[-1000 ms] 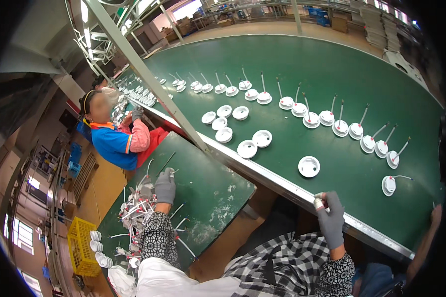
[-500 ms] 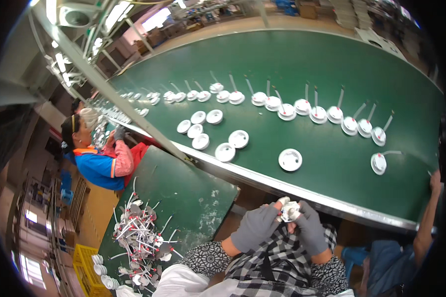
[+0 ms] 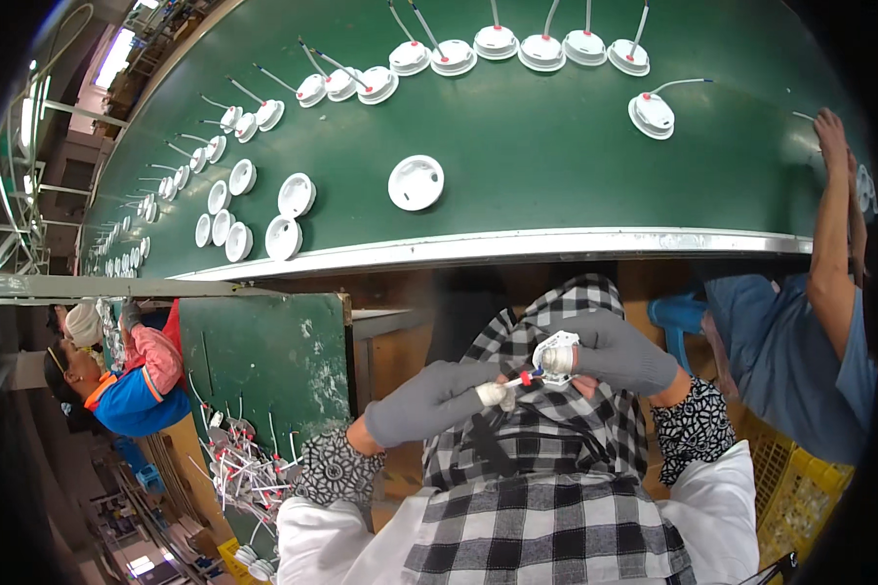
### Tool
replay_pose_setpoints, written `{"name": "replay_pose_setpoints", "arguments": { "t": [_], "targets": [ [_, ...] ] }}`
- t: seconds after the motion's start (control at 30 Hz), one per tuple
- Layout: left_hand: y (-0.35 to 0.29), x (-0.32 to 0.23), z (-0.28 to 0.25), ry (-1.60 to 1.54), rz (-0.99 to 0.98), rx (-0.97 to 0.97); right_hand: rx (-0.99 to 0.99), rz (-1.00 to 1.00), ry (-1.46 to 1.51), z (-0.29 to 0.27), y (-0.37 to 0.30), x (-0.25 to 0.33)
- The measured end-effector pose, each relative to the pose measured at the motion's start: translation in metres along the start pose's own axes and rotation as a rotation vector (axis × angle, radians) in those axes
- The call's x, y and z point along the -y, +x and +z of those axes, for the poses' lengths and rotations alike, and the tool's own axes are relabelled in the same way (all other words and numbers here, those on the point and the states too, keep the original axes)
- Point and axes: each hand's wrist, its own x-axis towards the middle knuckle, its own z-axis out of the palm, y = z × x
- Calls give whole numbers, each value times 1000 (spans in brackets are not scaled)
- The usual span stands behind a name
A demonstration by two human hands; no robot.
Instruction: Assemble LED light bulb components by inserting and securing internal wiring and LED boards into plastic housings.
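Long green table: here's our landmark (image 3: 546, 156), pale metal edge facing the wearer.
White part: the small white part (image 3: 560, 355) is up in the air on the near side of the long green table, over a checked apron (image 3: 546, 531).
Right hand: grey-gloved, the right hand (image 3: 622, 351) has its fingers curled closed around that white part.
Left hand: also grey-gloved, the left hand (image 3: 429, 402) pinches a white cable (image 3: 519, 381) between wrapped fingertips, practically no gap; the cable's red sleeve is right beside the white part, contact too small to tell.
White cups: 8 wireless cups (image 3: 416, 183) on the long green table, 7 bunched toward its left, 1 apart nearer its middle.
Wired discs: a row (image 3: 496, 41) lines its far side, cables sticking up; 1 disc (image 3: 652, 115) sits nearer, cable bent over.
Cable pile: a tangle (image 3: 249, 463) on the small table (image 3: 307, 336), near side of the long green table.
Co-worker: a forearm (image 3: 832, 224) reaches over its right end.
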Motion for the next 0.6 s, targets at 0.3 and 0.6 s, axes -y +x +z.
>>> {"name": "replay_pose_setpoints", "arguments": {
  "t": [0.3,0.6],
  "targets": [
    [3,10,-8,747,129,-401,-301,-25,170,-21,-12,2],
    [-14,3,-29,926,285,55,-72,-45,-103,-40,-25,20]
  ]
}}
